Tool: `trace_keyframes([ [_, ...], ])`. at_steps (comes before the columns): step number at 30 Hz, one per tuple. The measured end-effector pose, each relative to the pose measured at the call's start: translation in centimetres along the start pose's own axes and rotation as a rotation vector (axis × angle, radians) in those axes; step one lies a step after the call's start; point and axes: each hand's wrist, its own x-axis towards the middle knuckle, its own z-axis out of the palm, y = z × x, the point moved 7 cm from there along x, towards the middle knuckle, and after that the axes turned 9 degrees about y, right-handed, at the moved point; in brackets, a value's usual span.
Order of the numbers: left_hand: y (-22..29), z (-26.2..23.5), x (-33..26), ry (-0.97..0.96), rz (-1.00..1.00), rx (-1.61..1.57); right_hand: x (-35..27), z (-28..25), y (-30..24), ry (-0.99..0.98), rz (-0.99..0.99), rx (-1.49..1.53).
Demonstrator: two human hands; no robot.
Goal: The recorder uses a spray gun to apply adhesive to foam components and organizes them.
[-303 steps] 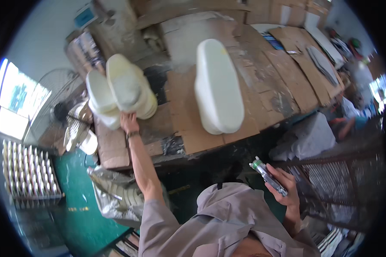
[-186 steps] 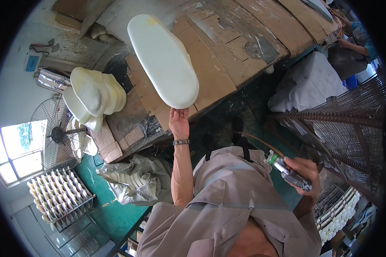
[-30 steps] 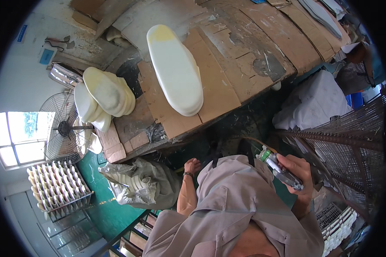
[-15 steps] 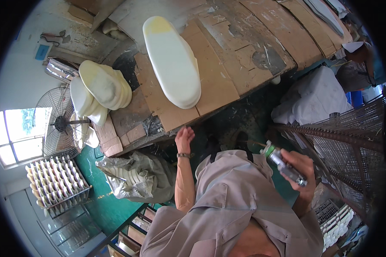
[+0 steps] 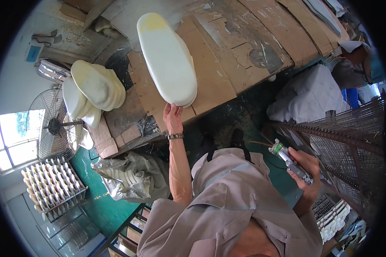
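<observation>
A long, rounded white pad (image 5: 169, 64) with a yellowish far end lies on cardboard on the workbench; it seems to be the top of a short stack. My left hand (image 5: 173, 119) reaches up to its near end, fingers stretched out and fingertips at the rim. They appear to touch the edge without gripping it. At the right, away from the bench, my right hand (image 5: 305, 166) is wrapped round a silver metal hand tool (image 5: 290, 161) with a green collar. A thin brown hose or rod shows near the tool's front; its exact kind is unclear.
More off-white pads (image 5: 99, 85) are piled on the bench's left, beside a wire-caged fan (image 5: 53, 125). Below stand a plastic-covered bundle (image 5: 131, 177) and a rack of pale pieces (image 5: 53, 184). To the right are a woven mesh panel (image 5: 347, 143) and a white-covered heap (image 5: 309, 92).
My left hand has moved forward from below the bench edge to the pad's near end. My right hand, still holding the tool, has shifted slightly; the view has moved a little.
</observation>
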Motion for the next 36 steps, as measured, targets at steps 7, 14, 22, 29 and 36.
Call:
trace_keyframes([
  [7, 0.6, 0.6, 1.1, 0.027, 0.018, 0.051, 1.9, 0.5, -0.4, 0.063, -0.023, -0.016],
  [14, 1.0, 1.6, 0.9, -0.059, -0.033, 0.032, 3.8, 2.1, -1.4, 0.068, -0.016, 0.023],
  [22, 0.9, 1.4, 0.6, -0.055, -0.030, 0.006, 6.9, 5.2, -3.5, 0.048, -0.209, 0.024],
  [29, 0.8, 2.4, 0.4, -0.183, -0.042, -0.220, 8.5, 5.6, -4.6, 0.184, -0.171, -0.061],
  [36, 2.8, 5.1, -0.1, -0.239, 0.087, -0.421, 6.5, 5.4, -3.8, 0.243, -0.064, -0.035],
])
